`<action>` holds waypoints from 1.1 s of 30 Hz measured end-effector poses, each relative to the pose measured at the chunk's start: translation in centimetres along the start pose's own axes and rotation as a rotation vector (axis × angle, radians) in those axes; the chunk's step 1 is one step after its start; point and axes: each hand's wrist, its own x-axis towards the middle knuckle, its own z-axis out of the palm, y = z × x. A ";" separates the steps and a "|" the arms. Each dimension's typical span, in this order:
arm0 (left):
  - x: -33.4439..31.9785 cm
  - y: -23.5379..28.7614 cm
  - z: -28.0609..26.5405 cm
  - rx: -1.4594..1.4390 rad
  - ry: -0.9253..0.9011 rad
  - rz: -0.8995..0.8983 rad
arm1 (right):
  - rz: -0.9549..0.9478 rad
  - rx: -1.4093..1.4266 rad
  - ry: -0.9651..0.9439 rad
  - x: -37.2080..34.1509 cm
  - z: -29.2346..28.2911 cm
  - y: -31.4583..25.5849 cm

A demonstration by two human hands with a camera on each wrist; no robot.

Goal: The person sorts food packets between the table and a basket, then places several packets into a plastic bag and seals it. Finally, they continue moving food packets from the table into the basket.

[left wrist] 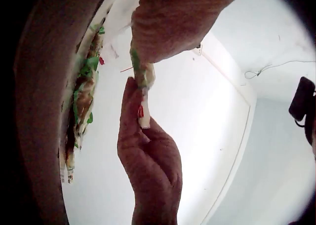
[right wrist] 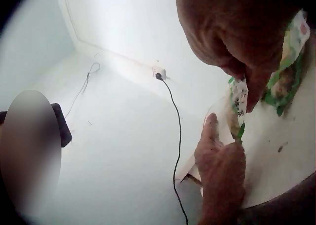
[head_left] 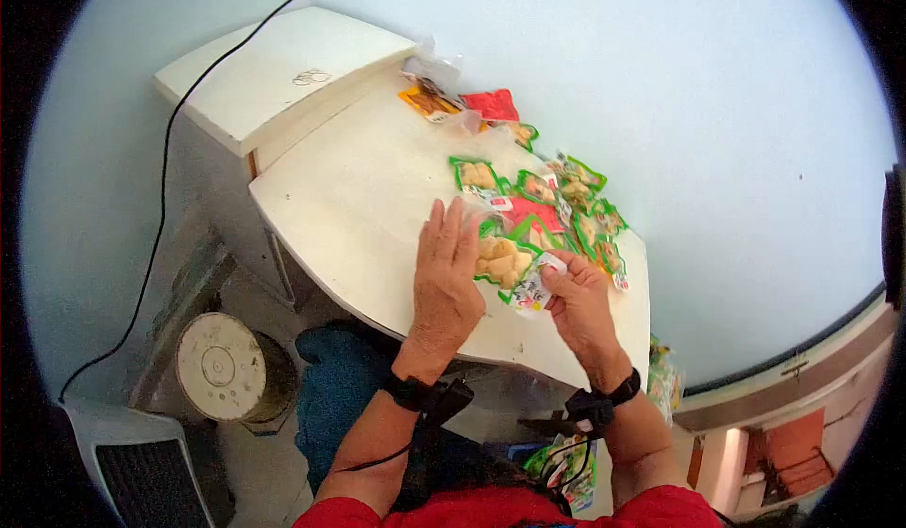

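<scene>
A clear-fronted, green-edged food packet [head_left: 503, 261] with pale chunks inside is between my hands, over the front part of the white table [head_left: 349, 198]. My right hand [head_left: 585, 309] pinches its white printed end between thumb and fingers. My left hand [head_left: 445, 278] is upright at the opposite end, fingers straight and close together, its back toward the head camera. It covers that end of the packet. In the right wrist view, the packet [right wrist: 239, 104] runs from the right fingertips down to the left hand [right wrist: 219, 161].
Several similar green-edged packets [head_left: 576, 184] lie in a loose heap behind and right of my hands. Red packets [head_left: 491, 105] and an orange one [head_left: 429, 100] lie farther back. A raised white ledge [head_left: 293, 66] borders the table's left; a round stool [head_left: 222, 366] stands below. More packets [head_left: 566, 471] are under the table.
</scene>
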 end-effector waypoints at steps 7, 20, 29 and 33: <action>0.0 -0.2 0.2 -0.092 -0.036 0.017 | 0.029 0.157 -0.091 3.0 4.3 2.7; -0.1 -0.4 0.0 -0.210 -0.014 -0.023 | -0.256 -0.140 -0.340 9.0 6.7 9.8; 0.0 -0.2 -0.6 -0.262 0.009 -0.052 | -0.095 0.113 -0.380 7.0 7.4 8.3; 0.2 0.1 -1.3 -0.272 0.014 -0.051 | -0.053 0.164 -0.359 7.3 8.7 8.7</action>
